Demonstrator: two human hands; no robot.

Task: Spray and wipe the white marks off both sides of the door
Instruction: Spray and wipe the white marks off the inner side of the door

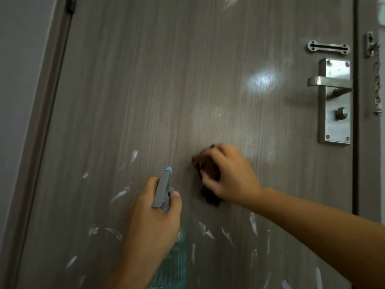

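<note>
**Operator:** Nearest the lens, what does each hand hold?

**Inspector:** Left hand (154, 213): fingers wrapped round the neck of a spray bottle (166, 205), thumb by the trigger. The bottle has a grey head, a blue nozzle tip aimed toward the door, and a clear bluish body running down below the wrist. Right hand (227, 174): fingers curled over a dark brown cloth (208, 178), pressing it flat against the door (166, 80).

**Operator:** Location of the white marks?

**Inspector:** White marks (123, 192) are scattered over the lower part of the panel: left of the bottle, below both hands, and down toward the bottom right corner. The cloth sits above most of them, just right of the nozzle. The upper panel shows grey wood grain with a bright glare patch.

**Operator:** Hardware and any readable text?

**Inspector:** At the right edge: a metal lever handle (329, 81) on a steel plate, a thumb-turn knob (341, 114) beneath, a slotted chain-guard track (328, 46) above, and a chain (377, 84) hanging on the frame. A hinge (70, 5) shows top left. No brand, label or lettering can be read on the bottle or the fittings.
</note>
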